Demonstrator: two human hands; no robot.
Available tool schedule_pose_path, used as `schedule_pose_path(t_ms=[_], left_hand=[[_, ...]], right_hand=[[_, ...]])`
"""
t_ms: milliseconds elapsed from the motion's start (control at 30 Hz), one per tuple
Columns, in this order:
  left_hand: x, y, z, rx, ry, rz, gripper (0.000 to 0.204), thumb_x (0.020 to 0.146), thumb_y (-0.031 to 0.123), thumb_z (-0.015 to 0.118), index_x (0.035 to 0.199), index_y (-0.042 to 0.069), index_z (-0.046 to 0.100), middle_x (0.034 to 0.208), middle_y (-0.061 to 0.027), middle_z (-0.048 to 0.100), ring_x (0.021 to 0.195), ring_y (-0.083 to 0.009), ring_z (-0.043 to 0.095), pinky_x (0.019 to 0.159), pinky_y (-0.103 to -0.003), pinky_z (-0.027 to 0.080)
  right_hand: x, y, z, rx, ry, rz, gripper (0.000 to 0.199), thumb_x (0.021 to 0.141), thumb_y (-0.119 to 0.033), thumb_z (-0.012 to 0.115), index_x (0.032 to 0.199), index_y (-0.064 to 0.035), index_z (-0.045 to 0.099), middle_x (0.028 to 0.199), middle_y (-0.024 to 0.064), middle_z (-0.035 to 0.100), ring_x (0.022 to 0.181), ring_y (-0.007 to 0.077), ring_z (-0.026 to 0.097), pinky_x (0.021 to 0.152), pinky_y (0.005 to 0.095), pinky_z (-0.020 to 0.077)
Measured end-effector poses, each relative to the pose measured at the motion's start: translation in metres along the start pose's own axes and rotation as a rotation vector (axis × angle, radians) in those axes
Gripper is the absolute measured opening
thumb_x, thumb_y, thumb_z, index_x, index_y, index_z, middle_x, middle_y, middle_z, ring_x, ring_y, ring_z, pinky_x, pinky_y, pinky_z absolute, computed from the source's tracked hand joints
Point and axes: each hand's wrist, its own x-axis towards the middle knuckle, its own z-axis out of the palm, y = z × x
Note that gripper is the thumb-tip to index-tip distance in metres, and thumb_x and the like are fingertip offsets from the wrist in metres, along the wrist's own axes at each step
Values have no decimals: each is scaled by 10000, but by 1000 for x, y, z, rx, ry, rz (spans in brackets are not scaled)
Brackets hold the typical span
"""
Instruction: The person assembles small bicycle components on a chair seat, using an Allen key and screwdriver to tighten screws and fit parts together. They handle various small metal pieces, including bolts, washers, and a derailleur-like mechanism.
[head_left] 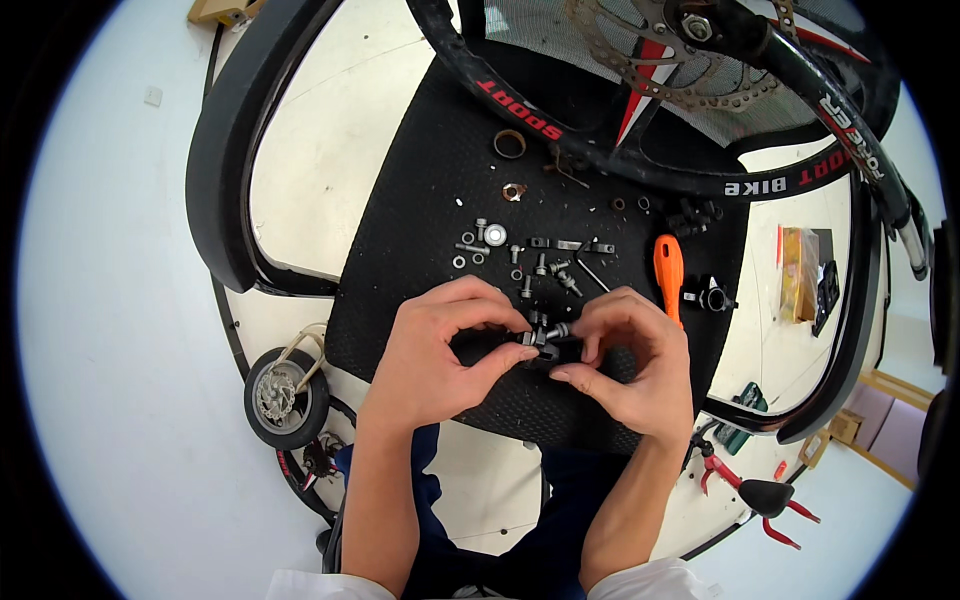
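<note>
Over the front of a black chair seat (400,240), my left hand (430,350) pinches a small black clamp-like part (546,352) with silver bolts in it between thumb and forefinger. My right hand (640,365) is curled at the other side of that part, its fingertips at a silver bolt (560,329) that sticks out toward them. The exact grip of the right fingers is partly hidden. Just beyond my hands lie several loose bolts (527,287), washers (459,262), a hex key (592,276) and a black strip-shaped bracket (570,245).
An orange-handled screwdriver (668,270) and a small clamp (713,298) lie at the seat's right. A bicycle wheel (600,160) with a brake disc (640,70) fills the far side. Armrests (222,190) flank the seat. A small wheel (287,398) stands lower left.
</note>
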Motion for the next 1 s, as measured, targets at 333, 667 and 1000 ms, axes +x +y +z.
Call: schedule_pose_path(t_ms=[333,667,1000], left_hand=[[2,3,1,-12,1,-32,213,699,44,856,879,26,744,902,-66,705,780,-157,663,704,-266,529],[0,5,-1,-8,25,-40,212,698,18,845,880,20,738,890,-71,702,773,-158,656,714,-264,527],[-1,4,-1,0,12,-10,207,723,39,830,903,11,732,888,-62,691,784,-176,685,712,-273,545]], right_hand=[[0,6,-6,-76,-45,30,188,788,21,744,976,24,737,837,82,679,697,123,647,609,224,513],[3,9,-16,-684,303,213,254,755,-41,764,1003,3,729,921,97,625,739,222,631,663,314,501],[24,28,16,-604,267,74,146,818,-86,746,949,-22,739,847,96,677,727,288,662,671,362,523]])
